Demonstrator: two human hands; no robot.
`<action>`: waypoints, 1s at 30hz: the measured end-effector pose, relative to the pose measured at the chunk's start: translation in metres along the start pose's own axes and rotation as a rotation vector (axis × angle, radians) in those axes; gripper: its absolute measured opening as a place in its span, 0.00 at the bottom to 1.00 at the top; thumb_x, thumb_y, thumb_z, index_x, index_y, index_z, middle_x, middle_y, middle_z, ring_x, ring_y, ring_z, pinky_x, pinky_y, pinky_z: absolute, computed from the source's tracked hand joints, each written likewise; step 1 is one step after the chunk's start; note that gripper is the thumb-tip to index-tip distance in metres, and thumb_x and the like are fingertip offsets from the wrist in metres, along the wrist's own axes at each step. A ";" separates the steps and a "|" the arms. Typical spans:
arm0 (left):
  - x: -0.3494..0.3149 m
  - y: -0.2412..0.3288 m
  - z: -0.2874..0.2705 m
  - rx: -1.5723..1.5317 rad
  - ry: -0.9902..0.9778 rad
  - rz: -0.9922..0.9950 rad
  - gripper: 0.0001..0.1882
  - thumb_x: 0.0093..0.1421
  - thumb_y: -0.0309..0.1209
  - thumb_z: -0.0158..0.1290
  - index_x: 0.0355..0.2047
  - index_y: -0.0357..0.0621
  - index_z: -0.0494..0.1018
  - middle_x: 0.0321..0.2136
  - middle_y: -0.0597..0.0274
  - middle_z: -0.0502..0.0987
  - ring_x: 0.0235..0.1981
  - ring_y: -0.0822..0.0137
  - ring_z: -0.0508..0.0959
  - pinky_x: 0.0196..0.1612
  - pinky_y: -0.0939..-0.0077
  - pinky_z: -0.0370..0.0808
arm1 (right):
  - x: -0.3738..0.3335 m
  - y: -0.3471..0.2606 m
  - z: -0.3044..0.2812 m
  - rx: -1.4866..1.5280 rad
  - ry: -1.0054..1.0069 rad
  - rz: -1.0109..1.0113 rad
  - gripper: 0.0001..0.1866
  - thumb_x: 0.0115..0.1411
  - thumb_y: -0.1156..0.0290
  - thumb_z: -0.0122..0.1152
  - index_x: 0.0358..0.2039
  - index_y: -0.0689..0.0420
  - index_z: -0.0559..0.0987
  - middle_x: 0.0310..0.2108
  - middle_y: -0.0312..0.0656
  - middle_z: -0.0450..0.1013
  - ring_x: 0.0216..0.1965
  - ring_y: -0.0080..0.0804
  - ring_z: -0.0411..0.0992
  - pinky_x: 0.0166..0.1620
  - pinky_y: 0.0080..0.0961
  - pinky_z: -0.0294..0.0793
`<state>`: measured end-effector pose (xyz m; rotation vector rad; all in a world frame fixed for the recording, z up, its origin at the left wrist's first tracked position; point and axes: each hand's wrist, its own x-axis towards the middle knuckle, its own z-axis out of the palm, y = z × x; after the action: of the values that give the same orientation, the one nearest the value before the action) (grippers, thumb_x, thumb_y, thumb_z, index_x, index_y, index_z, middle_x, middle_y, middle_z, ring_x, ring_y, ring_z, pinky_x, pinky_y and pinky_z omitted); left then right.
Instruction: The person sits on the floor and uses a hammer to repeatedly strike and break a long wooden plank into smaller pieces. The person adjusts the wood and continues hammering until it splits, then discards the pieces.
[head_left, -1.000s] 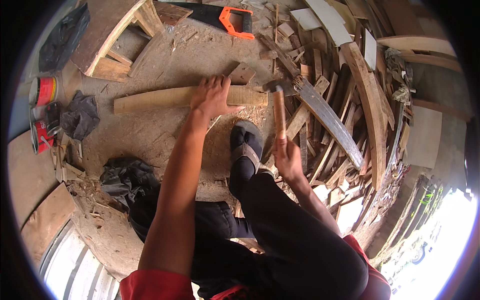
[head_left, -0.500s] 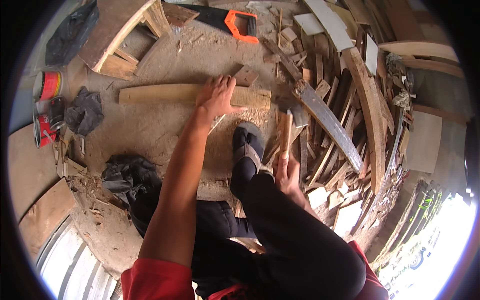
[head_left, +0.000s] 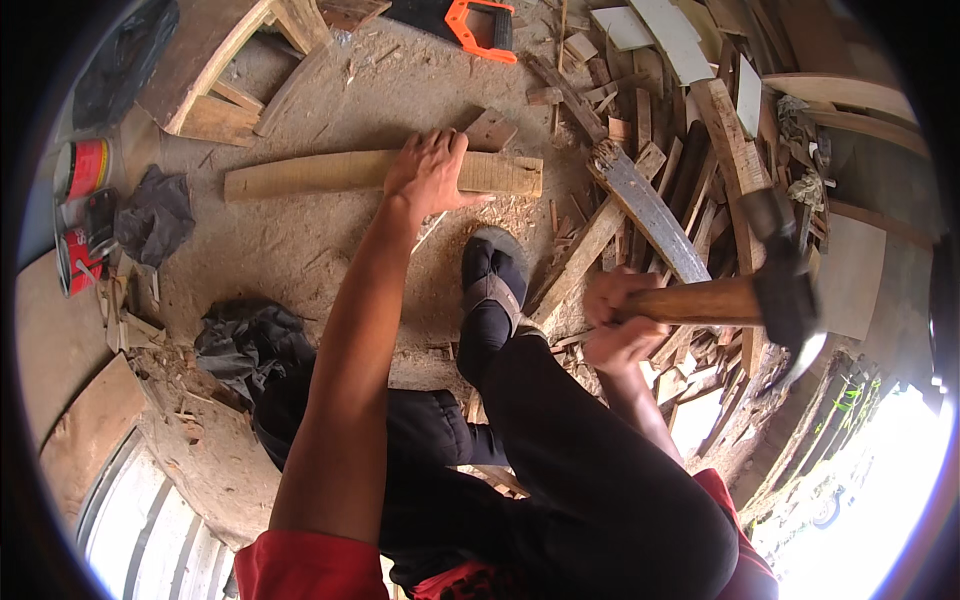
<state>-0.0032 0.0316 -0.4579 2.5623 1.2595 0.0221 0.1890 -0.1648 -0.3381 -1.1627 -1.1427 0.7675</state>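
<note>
A long pale wooden plank (head_left: 300, 174) lies across the dirt floor, slightly bowed in this view. My left hand (head_left: 428, 172) grips it right of its middle, fingers over the far edge and thumb along the near side. Beyond my hand, a short brown wood block (head_left: 491, 130) touches or lies close to the plank. My right hand (head_left: 622, 318) is closed round the wooden handle of an adze (head_left: 700, 302). The tool is raised off to the right, apart from the plank. Its dark head and shiny curved edge are blurred.
My sandalled foot (head_left: 492, 280) stands just below the plank. Scrap wood (head_left: 650, 215) is heaped on the right. An orange-handled saw (head_left: 480, 30) lies at the far side, near a wooden frame (head_left: 225, 75). Red tins (head_left: 85, 168) and black plastic (head_left: 255, 345) are at left.
My right hand has swung the adze outward to the right, its handle turning from upright to nearly level. My left hand still holds the plank, which is almost unmoved.
</note>
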 end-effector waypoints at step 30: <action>0.014 -0.007 0.005 0.067 0.103 0.037 0.53 0.43 0.71 0.60 0.52 0.34 0.64 0.51 0.47 0.71 0.56 0.54 0.70 0.58 0.57 0.68 | -0.050 0.012 -0.001 -0.303 0.051 0.711 0.30 0.71 0.41 0.38 0.24 0.54 0.65 0.13 0.28 0.57 0.14 0.16 0.56 0.17 0.19 0.52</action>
<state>0.0007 0.0450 -0.4657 2.6726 1.2687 0.1233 0.1771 -0.2081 -0.3633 -1.8763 -0.8081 1.1112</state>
